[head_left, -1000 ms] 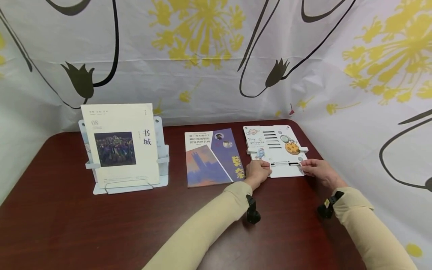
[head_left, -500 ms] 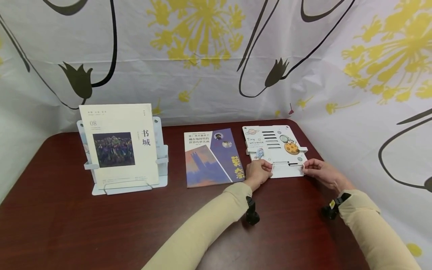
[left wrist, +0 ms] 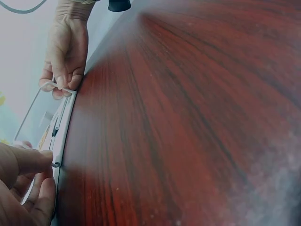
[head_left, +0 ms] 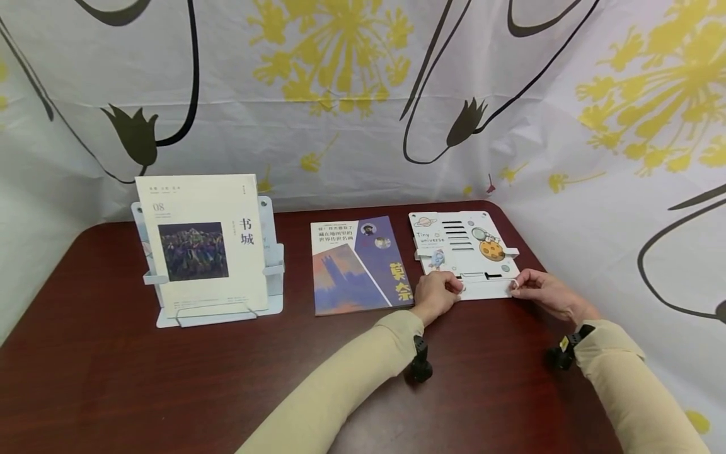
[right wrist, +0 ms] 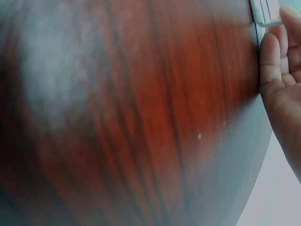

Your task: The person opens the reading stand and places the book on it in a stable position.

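Observation:
A white book stand [head_left: 462,243] printed with "Tiny universe" and planets lies flat at the back right of the table. At its near edge, my left hand [head_left: 438,294] pinches the left end of a thin white wire page holder [left wrist: 27,114] between thumb and fingers. The opposite end of that wire is in the grip of my right hand [head_left: 551,294], at the stand's near right corner. In the left wrist view the wire loop stands raised off the panel, spanning between both hands. The right wrist view shows only its end [right wrist: 269,24] at my fingertips.
Left of the stand lies a purple and orange book [head_left: 357,265]. A cream book [head_left: 201,243] leans upright on a pale blue stand [head_left: 275,287] at the table's left. A patterned white cloth [head_left: 351,157] hangs behind and along the right side of the dark red table [head_left: 227,384].
Both hands have shifted slightly toward the near edge and to the right, and the wire with them. The stand and the books have stayed in place.

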`<state>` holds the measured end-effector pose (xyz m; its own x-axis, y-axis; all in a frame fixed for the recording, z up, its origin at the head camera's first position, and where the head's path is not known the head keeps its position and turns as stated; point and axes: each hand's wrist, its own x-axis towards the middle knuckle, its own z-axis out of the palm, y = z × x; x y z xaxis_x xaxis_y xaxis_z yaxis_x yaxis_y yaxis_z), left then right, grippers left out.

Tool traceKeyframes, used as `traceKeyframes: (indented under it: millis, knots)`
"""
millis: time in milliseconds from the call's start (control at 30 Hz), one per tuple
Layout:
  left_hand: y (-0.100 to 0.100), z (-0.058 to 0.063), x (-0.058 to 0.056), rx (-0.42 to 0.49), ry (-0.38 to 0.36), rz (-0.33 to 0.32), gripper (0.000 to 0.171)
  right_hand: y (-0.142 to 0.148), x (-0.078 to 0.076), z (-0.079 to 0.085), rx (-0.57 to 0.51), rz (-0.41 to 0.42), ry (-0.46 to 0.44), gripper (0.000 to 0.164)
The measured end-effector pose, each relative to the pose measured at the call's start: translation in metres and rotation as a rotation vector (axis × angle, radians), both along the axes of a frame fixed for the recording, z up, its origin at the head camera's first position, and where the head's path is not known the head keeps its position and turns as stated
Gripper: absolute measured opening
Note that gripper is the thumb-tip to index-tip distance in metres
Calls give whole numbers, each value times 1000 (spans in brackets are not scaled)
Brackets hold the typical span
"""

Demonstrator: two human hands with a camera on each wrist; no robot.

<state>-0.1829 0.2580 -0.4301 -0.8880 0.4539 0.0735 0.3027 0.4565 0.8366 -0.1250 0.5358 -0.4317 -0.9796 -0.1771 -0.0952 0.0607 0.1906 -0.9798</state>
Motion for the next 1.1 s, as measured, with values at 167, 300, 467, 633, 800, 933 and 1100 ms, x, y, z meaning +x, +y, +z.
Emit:
traceKeyframes:
  millis: [167,300,467,633,800,933,1100]
  knots:
    - [0,-10,-3,6,130,-39,9,-2,2,0,-22,10,22,20]
    - [-4,-3,0,-12,118,-56,8,-2,4,1,-28,29,25,19]
    - [-5,-1,-2,-21,74,-89,9,2,5,5,-12,69,2,19]
    - [-14,2,-8,48,-42,-101,8,9,4,11,-81,38,-24,29]
    - [-24,5,-29,241,-185,69,8,15,-8,21,-247,-5,25,36]
    - [-31,9,-47,406,-258,249,10,14,-22,34,-287,-133,28,32]
    - [-36,15,-60,499,-338,344,14,12,-42,42,-121,-322,44,21]
